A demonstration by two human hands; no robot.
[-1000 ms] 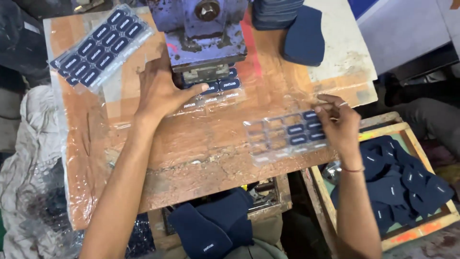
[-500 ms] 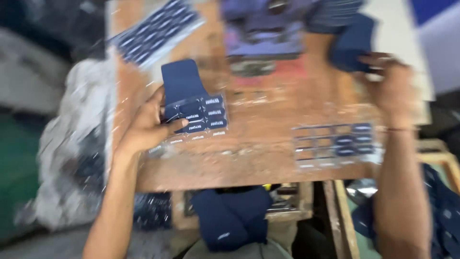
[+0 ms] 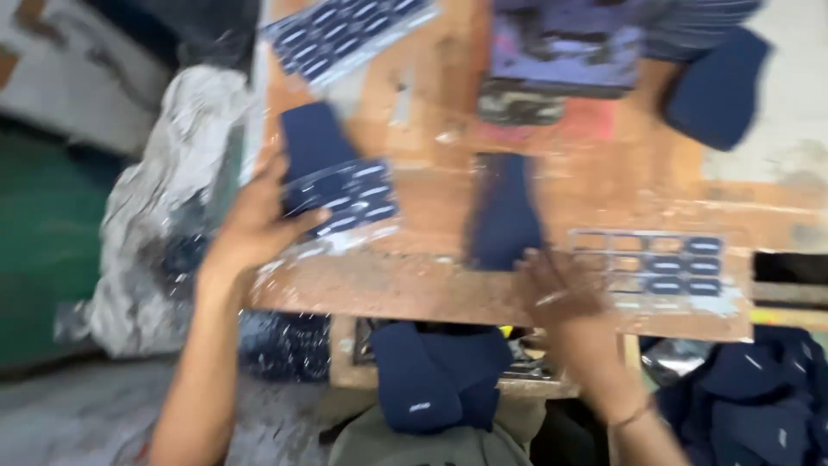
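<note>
On the wooden table [image 3: 431, 289], three label sheets [image 3: 345, 197], two hands [image 3: 250, 229].

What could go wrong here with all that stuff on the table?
1. The left hand grips a label sheet and a navy cloth right at the table edge; either might slip off onto the floor.
2. The right hand lies beside a second sheet, which it might nudge crooked.
3. The picture is blurred, so the hands seem to move fast near the press; fingers could perhaps get too close.
</note>
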